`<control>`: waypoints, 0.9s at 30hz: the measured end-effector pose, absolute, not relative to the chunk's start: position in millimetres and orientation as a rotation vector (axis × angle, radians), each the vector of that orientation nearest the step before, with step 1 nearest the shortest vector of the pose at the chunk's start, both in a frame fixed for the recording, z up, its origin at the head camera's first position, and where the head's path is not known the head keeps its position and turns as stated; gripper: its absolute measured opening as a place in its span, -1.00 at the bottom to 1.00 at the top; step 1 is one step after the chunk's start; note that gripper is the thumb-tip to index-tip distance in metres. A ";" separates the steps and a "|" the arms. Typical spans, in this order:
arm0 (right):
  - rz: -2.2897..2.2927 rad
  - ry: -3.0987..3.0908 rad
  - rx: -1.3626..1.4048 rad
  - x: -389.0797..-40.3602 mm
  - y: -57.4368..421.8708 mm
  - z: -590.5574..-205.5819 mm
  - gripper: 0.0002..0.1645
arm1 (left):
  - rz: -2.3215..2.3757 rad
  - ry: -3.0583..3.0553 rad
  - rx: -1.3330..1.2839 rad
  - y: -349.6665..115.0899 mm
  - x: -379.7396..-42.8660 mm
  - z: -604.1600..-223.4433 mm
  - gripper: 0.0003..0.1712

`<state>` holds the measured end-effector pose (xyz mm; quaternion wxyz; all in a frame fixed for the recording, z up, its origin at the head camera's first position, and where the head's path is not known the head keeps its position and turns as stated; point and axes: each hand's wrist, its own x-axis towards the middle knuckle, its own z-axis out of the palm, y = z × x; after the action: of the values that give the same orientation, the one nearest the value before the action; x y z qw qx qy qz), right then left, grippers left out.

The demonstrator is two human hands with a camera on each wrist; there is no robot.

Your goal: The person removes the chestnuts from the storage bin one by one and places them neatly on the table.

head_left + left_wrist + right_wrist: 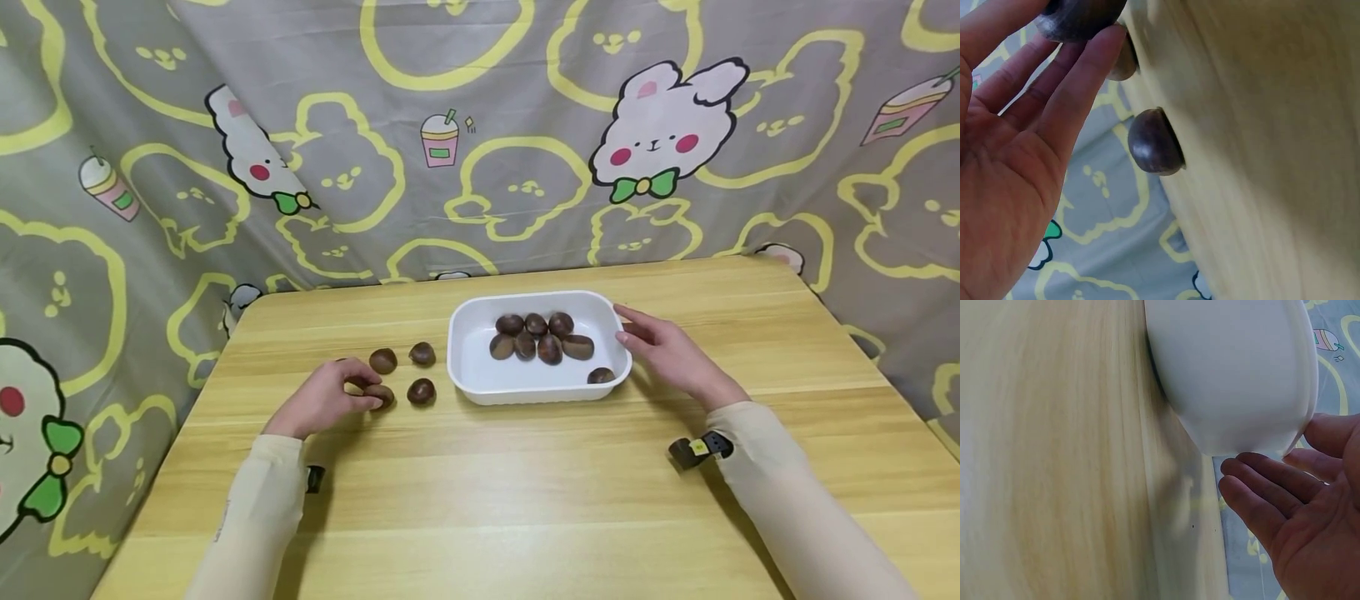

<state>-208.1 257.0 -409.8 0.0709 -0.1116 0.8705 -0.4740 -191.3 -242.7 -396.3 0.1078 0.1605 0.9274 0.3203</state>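
Note:
My left hand (318, 402) pinches a brown chestnut (382, 395) between thumb and fingertips, low over the table left of the box. In the left wrist view that held chestnut (1082, 17) shows at the top, partly cut off. Close by on the wood lie three loose chestnuts, one just beyond my fingers (383, 361) and the others nearer the box. My right hand (678, 360) is at the right end of a white plastic box (495, 388), its extended fingers and thumb against the outer wall and rim. Inside the box, several chestnuts (550, 349) form two rows, with another (600, 376) in the near right corner.
The wooden table (480, 508) ends at a grey curtain (517, 100) with cartoon prints, which hangs behind it and along the sides. Dark straps with small devices (697, 450) sit at both wrists, over pale sleeves.

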 end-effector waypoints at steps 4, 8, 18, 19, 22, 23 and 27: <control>-1.425 2.622 -0.323 -207.2 256.3 -408.2 -0.31 | 0.944 2.742 0.471 -245.1 -190.8 -398.3 -0.77; -1.416 2.626 -0.321 -206.4 255.8 -407.7 -0.31 | 0.953 2.740 0.459 -245.9 -190.0 -398.4 -0.77; -1.424 2.629 -0.324 -207.4 256.4 -409.3 -0.31 | 1.005 2.709 0.461 -245.6 -189.4 -396.5 -0.75; -1.421 2.631 -0.325 -207.5 256.4 -409.3 -0.31 | 1.001 2.710 0.459 -245.4 -189.3 -395.7 -0.75; -1.416 2.631 -0.328 -207.6 256.5 -409.0 -0.31 | 0.997 2.722 0.448 -243.2 -189.1 -392.3 -0.72; -1.416 2.629 -0.330 -207.8 256.5 -408.9 -0.31 | 0.999 2.727 0.445 -242.0 -189.2 -390.8 -0.70; -1.416 2.626 -0.331 -208.1 256.9 -408.8 -0.31 | 1.008 2.760 0.459 -234.5 -190.1 -382.3 -0.71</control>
<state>-208.1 256.9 -408.8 0.0697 -0.1101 0.8728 -0.4704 -190.1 -234.5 -382.3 0.0838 0.1539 0.9247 0.3379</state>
